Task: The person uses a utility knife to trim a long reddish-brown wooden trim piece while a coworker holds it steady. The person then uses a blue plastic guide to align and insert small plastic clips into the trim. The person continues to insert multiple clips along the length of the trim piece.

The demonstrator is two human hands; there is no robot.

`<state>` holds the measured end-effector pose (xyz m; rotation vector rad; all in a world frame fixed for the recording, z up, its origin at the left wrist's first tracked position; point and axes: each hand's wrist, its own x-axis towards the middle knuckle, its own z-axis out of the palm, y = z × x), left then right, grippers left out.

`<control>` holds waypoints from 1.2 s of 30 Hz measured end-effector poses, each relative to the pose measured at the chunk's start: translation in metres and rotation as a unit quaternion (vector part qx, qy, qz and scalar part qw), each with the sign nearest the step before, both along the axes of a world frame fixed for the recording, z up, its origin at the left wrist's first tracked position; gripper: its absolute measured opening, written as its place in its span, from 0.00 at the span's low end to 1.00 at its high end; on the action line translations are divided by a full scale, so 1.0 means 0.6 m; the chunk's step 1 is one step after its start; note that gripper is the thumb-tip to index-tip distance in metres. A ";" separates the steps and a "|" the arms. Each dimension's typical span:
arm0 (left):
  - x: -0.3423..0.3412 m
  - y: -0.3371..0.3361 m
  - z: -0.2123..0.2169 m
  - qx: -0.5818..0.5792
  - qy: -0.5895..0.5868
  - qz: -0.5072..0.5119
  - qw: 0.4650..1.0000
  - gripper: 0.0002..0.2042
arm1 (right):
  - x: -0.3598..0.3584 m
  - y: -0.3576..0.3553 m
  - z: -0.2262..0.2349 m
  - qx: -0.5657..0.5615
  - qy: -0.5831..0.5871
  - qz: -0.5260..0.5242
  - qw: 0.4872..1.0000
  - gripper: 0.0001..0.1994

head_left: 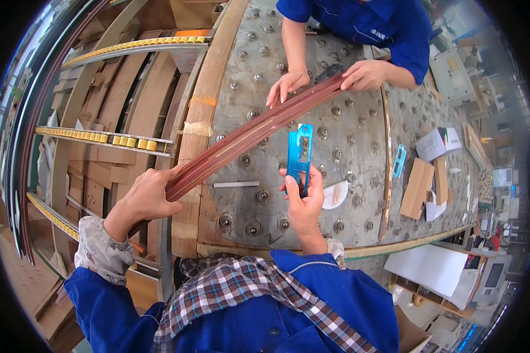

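Note:
A long reddish-brown grooved profile (pixel 256 128) slants across the table, its near end low on the left. My left hand (pixel 148 197) is closed round that near end. My right hand (pixel 305 206) grips the lower part of a flat, bright blue plate with cutouts (pixel 295 144), held upright just below the profile and apart from it. Across the table, a co-worker's hand (pixel 365 75) holds the far part of the profile. That person's other hand (pixel 288 84) rests by its upper edge.
The metal table (pixel 288 232) is studded with ball rollers. A pale strip (pixel 236 184) and a half-round white piece (pixel 335 195) lie near my right hand. Rightward are another blue plate (pixel 399 161) and cardboard (pixel 417 188). Yellow roller rails (pixel 106 137) cross wooden boards at left.

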<state>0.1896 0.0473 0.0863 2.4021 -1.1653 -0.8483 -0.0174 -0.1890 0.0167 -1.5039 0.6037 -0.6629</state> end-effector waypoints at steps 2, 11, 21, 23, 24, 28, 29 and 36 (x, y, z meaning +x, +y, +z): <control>0.008 -0.003 0.016 -0.010 0.011 0.019 1.000 0.34 | 0.017 -0.001 0.007 -0.022 -0.001 0.007 1.000 0.18; 0.045 -0.012 0.004 -0.034 0.042 0.039 0.998 0.31 | 0.080 0.005 0.054 -0.298 0.043 0.093 0.949 0.20; 0.057 -0.003 -0.014 -0.043 0.052 0.041 0.997 0.28 | 0.148 0.033 0.094 -0.447 0.016 0.176 0.877 0.28; 0.057 -0.004 -0.007 -0.035 0.061 0.045 0.997 0.28 | 0.152 0.042 0.104 -0.437 -0.023 0.153 0.886 0.28; 0.057 -0.002 -0.007 -0.033 0.065 0.048 0.996 0.28 | 0.151 0.045 0.101 -0.442 -0.042 0.148 0.884 0.28; 0.058 -0.002 -0.010 -0.038 0.077 0.049 0.995 0.29 | 0.155 0.057 0.100 -0.529 0.059 0.195 0.824 0.25; 0.059 -0.001 -0.010 -0.039 0.077 0.049 0.995 0.29 | 0.156 0.058 0.104 -0.522 0.101 0.212 0.820 0.26; 0.059 -0.002 -0.004 -0.027 0.079 0.051 0.995 0.29 | 0.168 0.062 0.095 -0.506 0.072 0.187 0.839 0.26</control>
